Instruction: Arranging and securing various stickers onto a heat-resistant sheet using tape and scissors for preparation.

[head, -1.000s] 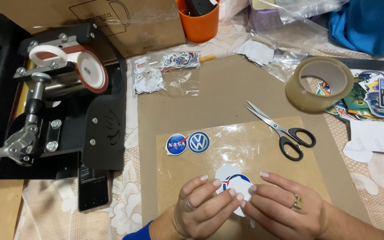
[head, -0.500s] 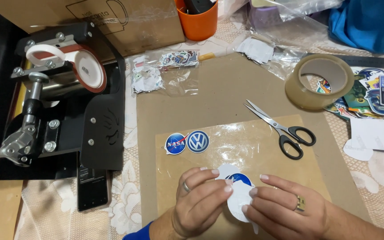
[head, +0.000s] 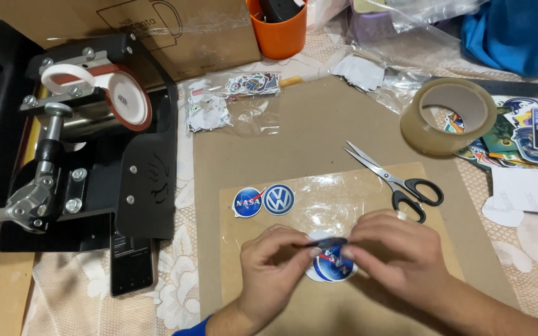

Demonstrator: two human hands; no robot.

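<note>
Lace cloth covers the table, with brown card (head: 319, 143) over it. Far left, a black metal press (head: 94, 143) grips one white mug. On glossy clear film (head: 344, 193) sit two round stickers (head: 264, 201). Left hand (head: 275, 274) and right hand (head: 393, 255) pinch a third round sticker (head: 331, 264) together, peeling it. Then one pair of scissors (head: 393, 180), one tape roll (head: 449, 115).

Scissors (head: 400, 180) and tape roll (head: 448, 116) block the right; two round stickers (head: 264, 201) lie left; bare cardboard (head: 306, 130) stays open far.
</note>
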